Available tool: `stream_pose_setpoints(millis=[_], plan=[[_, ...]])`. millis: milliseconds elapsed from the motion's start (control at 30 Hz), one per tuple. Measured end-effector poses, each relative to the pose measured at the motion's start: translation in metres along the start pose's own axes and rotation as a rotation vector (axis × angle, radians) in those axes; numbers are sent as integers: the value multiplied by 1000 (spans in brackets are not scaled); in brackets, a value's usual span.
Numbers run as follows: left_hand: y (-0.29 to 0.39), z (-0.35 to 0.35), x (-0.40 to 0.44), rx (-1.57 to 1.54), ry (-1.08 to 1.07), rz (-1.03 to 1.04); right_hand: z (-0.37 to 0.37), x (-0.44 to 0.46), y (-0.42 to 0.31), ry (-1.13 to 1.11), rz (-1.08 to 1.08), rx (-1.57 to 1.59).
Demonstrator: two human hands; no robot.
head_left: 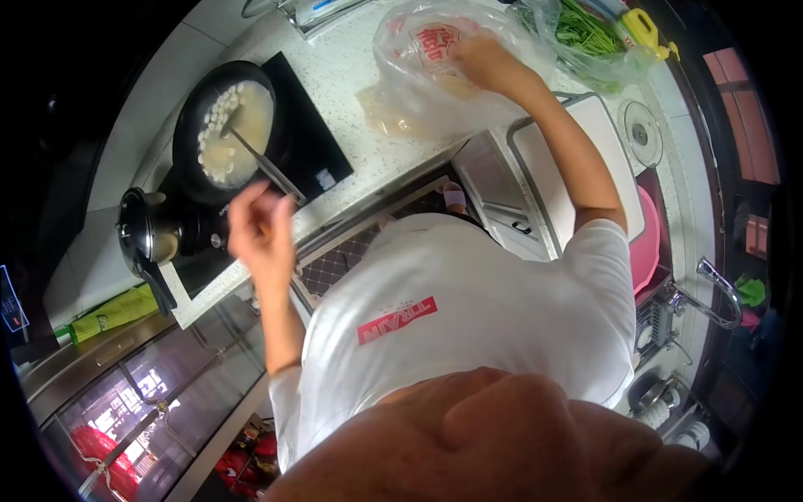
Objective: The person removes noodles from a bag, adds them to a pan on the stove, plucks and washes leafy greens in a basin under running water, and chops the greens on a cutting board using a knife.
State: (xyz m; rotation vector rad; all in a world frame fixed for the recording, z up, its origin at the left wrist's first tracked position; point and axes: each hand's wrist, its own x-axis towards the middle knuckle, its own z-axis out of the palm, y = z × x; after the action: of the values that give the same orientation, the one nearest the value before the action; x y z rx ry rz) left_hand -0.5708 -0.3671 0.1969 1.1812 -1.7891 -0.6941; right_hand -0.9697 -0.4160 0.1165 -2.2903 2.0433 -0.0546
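This is a kitchen: a pan point(186, 149) of food sits on a black hob point(322, 149) set in a speckled counter point(333, 71), with a pot point(131, 226), leafy greens point(577, 35), a tap point(711, 315) and racked dishes point(655, 412) around.

The white shirt point(493, 293) shows upside-down "TRAIN" on a red patch point(397, 320); the plastic bag point(410, 92) bears unclear red lettering point(436, 43).

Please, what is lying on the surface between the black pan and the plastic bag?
Nothing is lying on that stretch. In the head view, right of the pan comes the bare black cooktop, then bare speckled countertop up to the plastic bag.
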Motion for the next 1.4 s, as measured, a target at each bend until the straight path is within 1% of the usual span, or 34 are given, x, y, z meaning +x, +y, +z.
stream_pose_setpoints(millis=[33,67,100,167,200,233,300,333,400,467,533,633,733,800,867,933,1033,1133,1233,1333,1400], plan=[[17,23,10,93,-159,41,9,-5,-5,-90,-42,40],[41,52,21,152,-262,185,13,-12,-17,-179,-84,77],[47,87,30,177,-298,329,14,-20,-27,-268,-126,112],[51,132,41,262,-442,495,13,-38,-40,-358,-169,291],[50,145,42,321,-554,513,13,-43,-42,-403,-187,384],[48,153,41,380,-667,530,11,-42,-36,-441,-189,383],[42,154,33,540,-700,490,6,-32,-19,-507,-193,380],[40,153,30,622,-721,471,15,-30,-9,-318,-135,454],[42,153,27,588,-664,504,31,-35,-1,54,-9,604],[48,154,27,555,-613,540,35,-30,-9,29,-73,451],[55,158,31,522,-578,586,33,-12,-18,-299,-26,209],[51,162,37,573,-556,539,49,8,-18,-491,-113,-96],[47,160,40,531,-536,519,66,8,-10,-289,-78,118],[42,157,43,545,-526,528,63,6,-7,-101,-12,335],[40,153,46,542,-524,522,57,6,-6,-33,-20,320],[42,150,50,523,-541,514,48,7,-7,-77,-85,79],[44,148,54,491,-546,520,43,7,-7,-24,-180,50],[48,144,56,509,-593,485,28,1,-19,168,-160,152],[42,141,56,481,-619,491,27,-1,-21,388,-210,200],[37,138,60,501,-662,494,15,3,-23,332,-103,308],[34,137,64,528,-694,501,9,6,-22,213,-82,321]])
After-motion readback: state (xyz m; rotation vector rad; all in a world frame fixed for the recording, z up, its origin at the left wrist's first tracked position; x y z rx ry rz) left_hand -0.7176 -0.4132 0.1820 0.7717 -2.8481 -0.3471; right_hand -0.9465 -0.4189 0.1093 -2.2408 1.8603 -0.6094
